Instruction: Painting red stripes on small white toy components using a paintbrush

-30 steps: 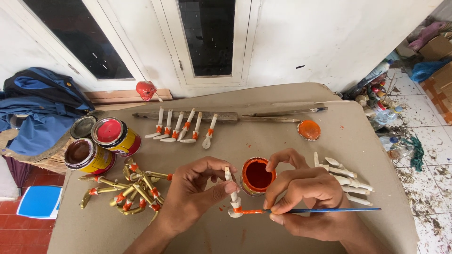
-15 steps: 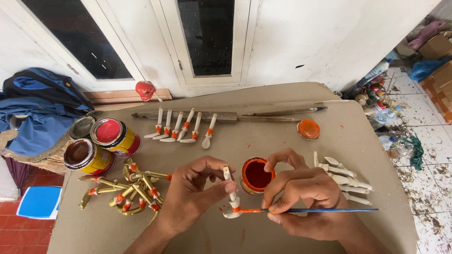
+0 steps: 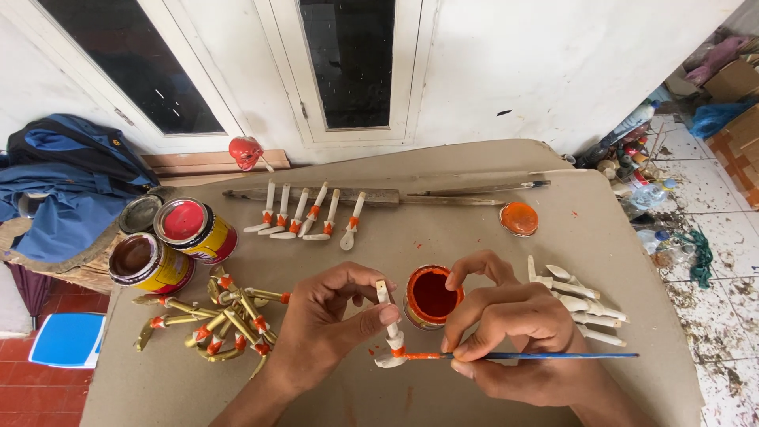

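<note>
Head view, only cam. Left hand [image 3: 328, 328] pinching small white wooden piece [image 3: 389, 336], thumb + forefinger clamped on its shaft, piece upright, foot end resting on brown table [image 3: 474, 229]. Right hand [image 3: 514, 336] gripping thin blue-handled brush [image 3: 538, 357], fingers closed round handle near ferrule, handle lying out to the right past the knuckles. Bristle tip, loaded w/ orange, touching the piece just below left fingertips, where an orange band is forming.

Just beyond both sets of fingertips, btwn the hands: open orange paint tin [image 3: 432, 296]. Beyond right knuckles: unpainted white pieces [image 3: 577, 296] in a loose pile. Outboard of left wrist: gold pieces [image 3: 213, 324] w/ orange bands, heaped. Farther off: row of banded white pieces [image 3: 304, 217] propped against a long stick [image 3: 387, 196], orange lid [image 3: 519, 219], two larger paint cans [image 3: 170, 245]. Blue jacket [image 3: 63, 186] at far left.

To do band well, prob.: keep brush steady, roll piece slowly w/ left fingertips rather than moving brush; keep left fingers above wet band; wipe excess on tin rim to avoid drips — a few orange spots already on table by the piece.
</note>
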